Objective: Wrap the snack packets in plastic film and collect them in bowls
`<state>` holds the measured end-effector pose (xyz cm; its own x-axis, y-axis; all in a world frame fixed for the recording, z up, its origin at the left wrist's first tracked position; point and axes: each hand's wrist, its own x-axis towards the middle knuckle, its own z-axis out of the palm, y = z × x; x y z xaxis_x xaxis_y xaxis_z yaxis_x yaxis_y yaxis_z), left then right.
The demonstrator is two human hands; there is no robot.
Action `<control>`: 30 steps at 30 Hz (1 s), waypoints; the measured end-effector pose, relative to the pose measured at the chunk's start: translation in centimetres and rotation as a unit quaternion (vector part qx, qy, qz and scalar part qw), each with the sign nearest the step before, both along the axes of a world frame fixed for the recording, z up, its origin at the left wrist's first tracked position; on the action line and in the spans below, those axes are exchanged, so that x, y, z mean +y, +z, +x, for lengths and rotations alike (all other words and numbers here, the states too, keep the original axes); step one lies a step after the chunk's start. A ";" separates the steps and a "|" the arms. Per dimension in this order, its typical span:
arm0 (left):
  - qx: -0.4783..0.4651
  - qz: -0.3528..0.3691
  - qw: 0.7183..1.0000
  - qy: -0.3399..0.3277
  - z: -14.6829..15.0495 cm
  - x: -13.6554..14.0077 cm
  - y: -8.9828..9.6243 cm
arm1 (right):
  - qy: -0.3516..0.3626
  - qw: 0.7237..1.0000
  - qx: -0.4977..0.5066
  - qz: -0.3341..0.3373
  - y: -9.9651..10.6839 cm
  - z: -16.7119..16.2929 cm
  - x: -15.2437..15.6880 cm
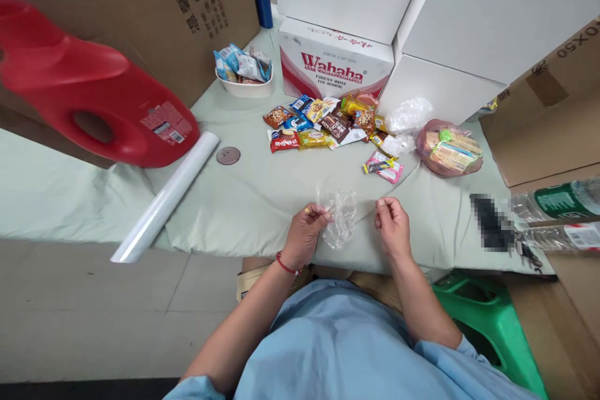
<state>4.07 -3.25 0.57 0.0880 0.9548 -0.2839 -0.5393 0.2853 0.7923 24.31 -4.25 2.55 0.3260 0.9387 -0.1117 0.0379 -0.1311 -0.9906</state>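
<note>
My left hand (pixel 304 234) pinches the edge of a crumpled clear plastic bag (pixel 344 217), which spreads to the right just above the cloth near the table's front edge. Right of the bag, and apart from it, my right hand (pixel 394 225) is closed, thumb against the fingers. Whether anything lies in that pinch is too small to tell. Beyond both hands is a pile of wrapped snacks (pixel 336 125). A pink packet with a yellow-and-blue stick wrapper (pixel 382 166) lies nearer my right hand.
A white basket (pixel 248 89) holds blue packets before a Wahaha carton (pixel 335 62). Crumpled plastic (pixel 410 115) and a reddish bowl (pixel 429 159) with packaged food stand right. Left are a red jug (pixel 98 100), a white roll (pixel 166 200) and a round disc (pixel 228 155); bottles (pixel 557 203) lie far right.
</note>
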 end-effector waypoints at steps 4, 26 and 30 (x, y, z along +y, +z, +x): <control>0.046 0.052 0.997 -0.021 0.6 -0.5 -0.5 | 0.183 0.983 -0.002 -0.019 1.2 -1.9 -0.4; 0.179 0.059 0.981 0.054 -4.2 3.4 0.2 | 0.027 0.936 -0.319 0.143 3.1 3.5 3.8; 0.173 0.062 0.982 0.039 -3.9 3.2 0.4 | 0.298 0.891 -0.305 0.155 2.9 -0.9 5.3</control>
